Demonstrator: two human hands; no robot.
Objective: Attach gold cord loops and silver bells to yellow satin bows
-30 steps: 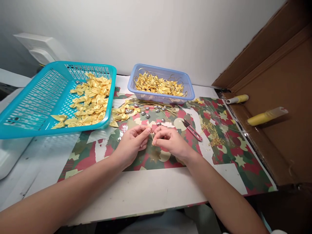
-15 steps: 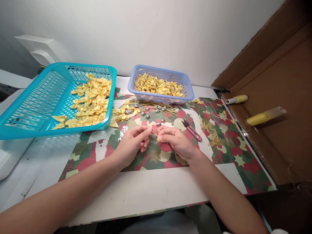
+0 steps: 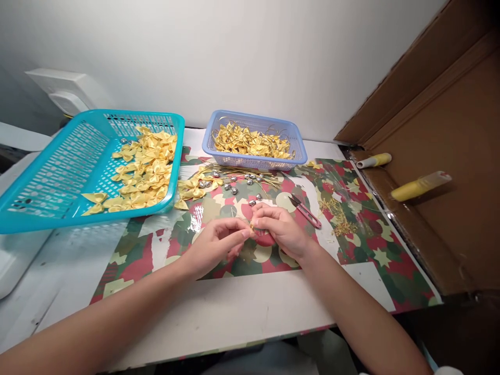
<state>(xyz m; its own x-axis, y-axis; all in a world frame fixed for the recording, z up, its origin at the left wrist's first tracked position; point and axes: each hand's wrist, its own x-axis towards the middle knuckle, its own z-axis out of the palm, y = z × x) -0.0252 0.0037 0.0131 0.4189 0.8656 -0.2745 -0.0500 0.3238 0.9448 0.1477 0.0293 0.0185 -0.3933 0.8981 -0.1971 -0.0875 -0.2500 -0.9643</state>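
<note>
My left hand [image 3: 221, 244] and my right hand [image 3: 284, 230] meet fingertip to fingertip above the patterned sheet. Both are closed in a pinch on a thin gold cord [image 3: 252, 228], of which only a short bit shows between the fingers. Just beyond them lie several small silver bells [image 3: 234, 191]. A bundle of gold cords [image 3: 250, 171] stretches behind the bells, with loose yellow satin bows [image 3: 192, 188] at its left. Thread snips [image 3: 307, 212] with a reddish handle rest right of my right hand.
A turquoise basket [image 3: 47, 221] of yellow bows stands at the left. Against the wall sits a blue-purple basket [image 3: 253, 161] holding bows with gold cords. Cord clippings [image 3: 341, 221] lie at right, near a cardboard wall [image 3: 441, 140] with two yellowish tubes [image 3: 422, 186] [image 3: 374, 160].
My left hand has moved right and slightly down, so the fingertips now meet. The cord stretched between them before is now mostly hidden. The view has tilted slightly.
</note>
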